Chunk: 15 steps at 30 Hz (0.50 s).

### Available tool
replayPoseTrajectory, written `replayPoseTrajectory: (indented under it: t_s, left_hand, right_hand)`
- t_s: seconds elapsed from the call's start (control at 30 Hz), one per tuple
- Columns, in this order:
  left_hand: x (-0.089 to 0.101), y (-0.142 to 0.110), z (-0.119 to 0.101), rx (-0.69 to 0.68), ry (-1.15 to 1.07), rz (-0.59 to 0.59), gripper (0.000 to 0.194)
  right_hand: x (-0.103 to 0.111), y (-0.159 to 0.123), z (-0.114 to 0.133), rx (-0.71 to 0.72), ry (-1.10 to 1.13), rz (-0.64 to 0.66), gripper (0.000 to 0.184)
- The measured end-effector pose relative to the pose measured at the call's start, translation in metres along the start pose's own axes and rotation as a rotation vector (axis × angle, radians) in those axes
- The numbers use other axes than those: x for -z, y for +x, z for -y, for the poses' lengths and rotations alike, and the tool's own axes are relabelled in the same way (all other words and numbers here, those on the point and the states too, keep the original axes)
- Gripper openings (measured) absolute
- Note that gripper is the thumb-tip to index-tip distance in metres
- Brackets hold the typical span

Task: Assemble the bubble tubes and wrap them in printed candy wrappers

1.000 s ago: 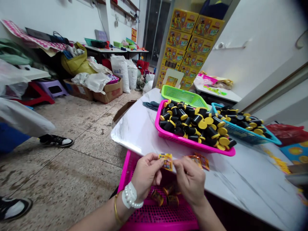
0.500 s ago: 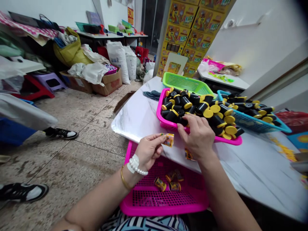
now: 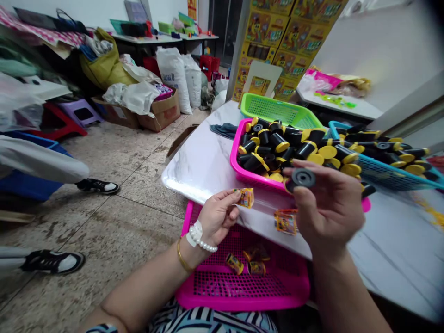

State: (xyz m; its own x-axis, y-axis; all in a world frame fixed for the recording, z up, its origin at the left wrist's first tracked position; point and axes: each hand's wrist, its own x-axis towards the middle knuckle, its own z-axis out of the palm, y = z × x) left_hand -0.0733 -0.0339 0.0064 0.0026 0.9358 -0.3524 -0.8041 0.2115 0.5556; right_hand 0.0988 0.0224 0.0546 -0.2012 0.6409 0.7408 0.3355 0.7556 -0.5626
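Between thumb and fingers, my left hand point(image 3: 222, 212) pinches a small printed yellow-orange sleeve label point(image 3: 246, 198) above the table edge. My right hand point(image 3: 328, 208) grips a small black canister point(image 3: 303, 177), its round ringed end facing me. Behind that hand, a pink basket point(image 3: 239, 172) is heaped with black canisters with yellow lids point(image 3: 277, 142). More printed labels point(image 3: 286, 221) lie on the tabletop between my hands. Below, a second pink basket point(image 3: 243, 301) rests at my lap and holds several canisters wearing printed labels point(image 3: 256, 268).
A green basket point(image 3: 282, 111) and a blue basket point(image 3: 385, 173) of canisters stand on the white marbled table point(image 3: 194, 162). Stacked yellow printed boxes point(image 3: 277, 41) rise behind. At left, a person's shoe point(image 3: 99, 186) is on the floor near cartons point(image 3: 159, 111) and white sacks point(image 3: 173, 78).
My right hand has come out of the heaped pink basket and moved right and toward me, with a black canister in it. My left hand still holds the label.
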Motion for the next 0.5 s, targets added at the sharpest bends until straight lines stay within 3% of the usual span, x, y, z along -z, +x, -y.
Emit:
replayPoseTrajectory:
  t_s: [0.07,0.17,0.23,0.5]
  left_hand:
    - [0.001,0.000,0.001,0.003,-0.002,0.001,0.022]
    - [0.000,0.000,0.003,0.014,-0.005,0.008,0.022]
    - [-0.001,-0.001,0.004,0.018,-0.001,0.007,0.020]
    - [-0.006,-0.005,0.005,0.102,-0.051,0.066,0.018]
  right_hand:
    - [0.002,-0.019,0.010,-0.194,0.202,0.074,0.037]
    - [0.003,-0.039,0.015,-0.422,0.273,0.248,0.031]
    - [0.004,-0.044,0.013,-0.508,0.288,0.307,0.032]
    - [0.009,-0.042,0.003,-0.734,0.454,0.314,0.044]
